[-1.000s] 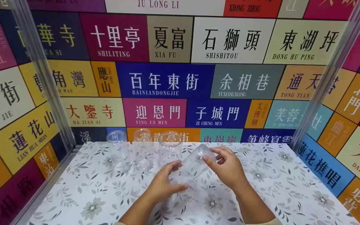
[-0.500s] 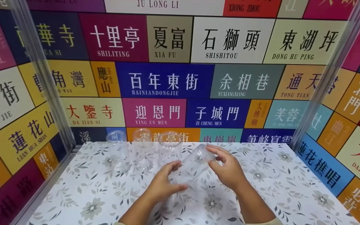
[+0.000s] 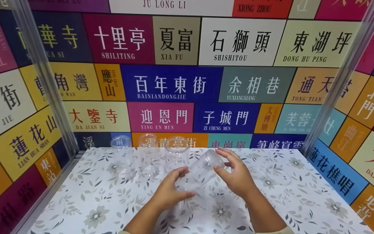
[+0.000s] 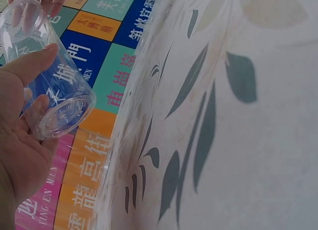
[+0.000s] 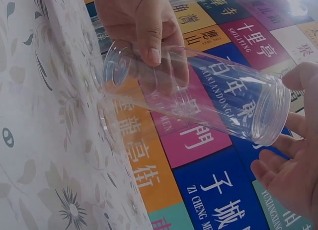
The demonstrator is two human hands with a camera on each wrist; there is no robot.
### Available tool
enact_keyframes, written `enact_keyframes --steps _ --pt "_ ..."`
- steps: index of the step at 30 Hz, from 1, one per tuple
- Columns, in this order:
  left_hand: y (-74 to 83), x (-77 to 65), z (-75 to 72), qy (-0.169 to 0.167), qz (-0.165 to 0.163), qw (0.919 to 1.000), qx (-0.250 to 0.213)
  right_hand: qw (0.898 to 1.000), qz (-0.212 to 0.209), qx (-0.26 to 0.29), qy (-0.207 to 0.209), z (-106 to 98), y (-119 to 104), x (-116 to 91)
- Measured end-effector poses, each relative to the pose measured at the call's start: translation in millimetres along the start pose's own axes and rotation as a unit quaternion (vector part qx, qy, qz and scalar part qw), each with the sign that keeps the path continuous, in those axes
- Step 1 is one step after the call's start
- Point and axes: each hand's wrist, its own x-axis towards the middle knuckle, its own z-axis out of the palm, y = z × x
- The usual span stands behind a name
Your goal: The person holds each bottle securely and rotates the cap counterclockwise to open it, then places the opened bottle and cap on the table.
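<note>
A clear plastic jar (image 3: 200, 172) is held tilted above the table, its mouth end up and to the right. Around its lower body my left hand (image 3: 170, 193) grips, thumb on one side and fingers on the other; the left wrist view shows the jar's round base (image 4: 67, 115) beyond the fingers. My right hand (image 3: 239, 177) has its thumb and fingers about the ridged rim end (image 5: 271, 111). A clear lid seems to sit there, though transparency makes it hard to tell.
Clear jars stand in a row at the table's back left: one at the left (image 3: 122, 159), one in the middle (image 3: 148, 157), one at the right (image 3: 176, 157). Flat clear discs (image 3: 281, 178), apparently lids, lie at right. A sign-covered wall (image 3: 170, 83) closes the back.
My right hand's thumb and fingers have shifted around the jar's rim end, back and forth in a small turning motion. The left hand and jar stay nearly still.
</note>
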Motion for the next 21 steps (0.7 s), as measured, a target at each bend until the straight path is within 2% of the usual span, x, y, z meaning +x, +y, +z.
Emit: enact_keyframes --steps 6,11,16,21 --pt "1.2 -1.2 -0.2 -0.001 -0.003 1.0 0.003 0.998 0.037 -0.036 0.031 1.0 0.5 0.0" --pt "1.4 -1.5 0.7 0.0 -0.004 1.0 0.005 0.996 0.043 -0.056 0.051 1.8 1.2 1.2" --pt "1.1 -1.0 1.4 0.001 -0.007 1.0 0.006 0.996 0.046 -0.063 0.052 2.3 0.8 1.8" --pt "0.2 -0.9 1.5 0.003 -0.005 1.0 0.004 0.997 0.046 -0.044 0.04 2.0 -0.2 0.9"
